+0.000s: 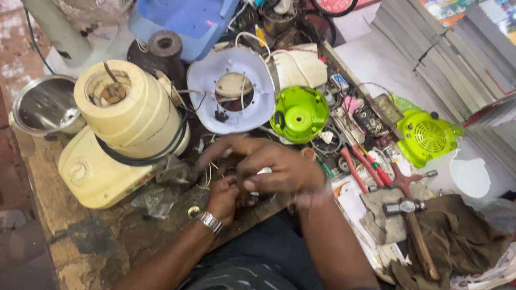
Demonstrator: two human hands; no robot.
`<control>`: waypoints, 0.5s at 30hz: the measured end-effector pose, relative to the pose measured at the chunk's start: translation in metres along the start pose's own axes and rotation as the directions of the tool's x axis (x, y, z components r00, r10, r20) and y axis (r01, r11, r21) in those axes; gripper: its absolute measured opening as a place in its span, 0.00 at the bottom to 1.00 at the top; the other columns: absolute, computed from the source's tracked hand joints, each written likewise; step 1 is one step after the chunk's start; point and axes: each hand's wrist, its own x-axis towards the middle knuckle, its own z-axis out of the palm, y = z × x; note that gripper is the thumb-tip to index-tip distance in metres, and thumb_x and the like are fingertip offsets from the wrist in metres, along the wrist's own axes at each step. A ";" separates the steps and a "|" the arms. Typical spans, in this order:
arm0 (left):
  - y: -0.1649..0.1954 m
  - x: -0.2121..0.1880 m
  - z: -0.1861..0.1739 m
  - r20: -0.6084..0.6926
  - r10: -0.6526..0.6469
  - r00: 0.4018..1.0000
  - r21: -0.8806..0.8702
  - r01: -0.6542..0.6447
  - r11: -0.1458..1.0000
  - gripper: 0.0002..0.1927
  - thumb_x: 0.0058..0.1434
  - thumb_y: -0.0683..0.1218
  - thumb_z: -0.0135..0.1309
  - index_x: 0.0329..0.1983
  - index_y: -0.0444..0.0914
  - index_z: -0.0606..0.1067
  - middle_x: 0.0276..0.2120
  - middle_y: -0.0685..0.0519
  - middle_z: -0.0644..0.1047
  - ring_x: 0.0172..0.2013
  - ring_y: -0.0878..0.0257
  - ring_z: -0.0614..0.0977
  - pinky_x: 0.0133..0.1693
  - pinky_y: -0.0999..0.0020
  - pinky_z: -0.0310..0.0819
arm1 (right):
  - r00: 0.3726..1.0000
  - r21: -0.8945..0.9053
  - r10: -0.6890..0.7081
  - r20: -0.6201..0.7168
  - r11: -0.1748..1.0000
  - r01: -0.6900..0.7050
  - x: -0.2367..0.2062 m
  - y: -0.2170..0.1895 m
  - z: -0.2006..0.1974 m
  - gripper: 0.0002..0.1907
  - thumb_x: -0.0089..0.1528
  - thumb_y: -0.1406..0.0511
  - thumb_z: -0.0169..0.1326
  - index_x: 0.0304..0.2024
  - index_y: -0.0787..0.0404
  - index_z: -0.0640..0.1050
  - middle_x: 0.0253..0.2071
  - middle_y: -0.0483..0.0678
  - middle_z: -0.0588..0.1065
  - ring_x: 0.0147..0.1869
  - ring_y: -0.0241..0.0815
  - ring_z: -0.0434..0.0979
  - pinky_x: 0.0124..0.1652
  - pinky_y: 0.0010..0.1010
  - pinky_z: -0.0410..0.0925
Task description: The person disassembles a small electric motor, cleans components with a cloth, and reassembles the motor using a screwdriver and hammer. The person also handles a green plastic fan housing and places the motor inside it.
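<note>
Lying on its side at the left of the cluttered brown desk [98, 237], the cream plastic mixer-grinder body [123, 133] points its round base up and leftward, just left of both hands. The left hand [224, 198], a metal watch [210, 222] on its wrist, is curled narrow around thin wires [208, 175] trailing from that body. The right hand [269, 164] arches over it, fingers pinching a small pale part I cannot identify. Rightward, a wooden-handled steel hammer [414, 227] lies on a brown rag [454, 245], well apart.
</note>
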 end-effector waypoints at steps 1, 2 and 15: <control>-0.004 0.002 -0.003 0.047 0.075 0.996 0.036 -0.077 0.996 0.10 0.65 0.41 0.52 0.46 0.31 0.77 0.36 0.50 0.80 0.31 0.64 0.83 0.27 0.70 0.78 | 0.986 0.254 -0.027 0.164 0.967 -0.016 0.004 0.002 -0.010 0.15 0.73 0.60 0.48 0.40 0.67 0.74 0.37 0.54 0.76 0.37 0.46 0.76 0.38 0.35 0.70; -0.007 0.006 -0.006 0.101 0.154 0.983 0.068 -0.161 0.985 0.09 0.69 0.42 0.52 0.45 0.30 0.78 0.35 0.51 0.79 0.31 0.65 0.81 0.26 0.72 0.75 | 0.974 0.375 -0.031 0.223 0.925 -0.056 0.005 0.006 -0.014 0.15 0.73 0.61 0.49 0.39 0.67 0.74 0.37 0.53 0.76 0.37 0.46 0.77 0.38 0.35 0.70; -0.007 0.003 -0.005 -0.056 0.002 0.998 0.032 0.000 0.999 0.15 0.59 0.39 0.58 0.49 0.31 0.76 0.33 0.46 0.82 0.25 0.61 0.82 0.25 0.69 0.77 | 0.628 -0.359 -0.082 -0.774 0.874 -0.328 -0.034 0.054 0.067 0.16 0.72 0.60 0.52 0.36 0.66 0.75 0.30 0.48 0.74 0.29 0.39 0.72 0.31 0.27 0.65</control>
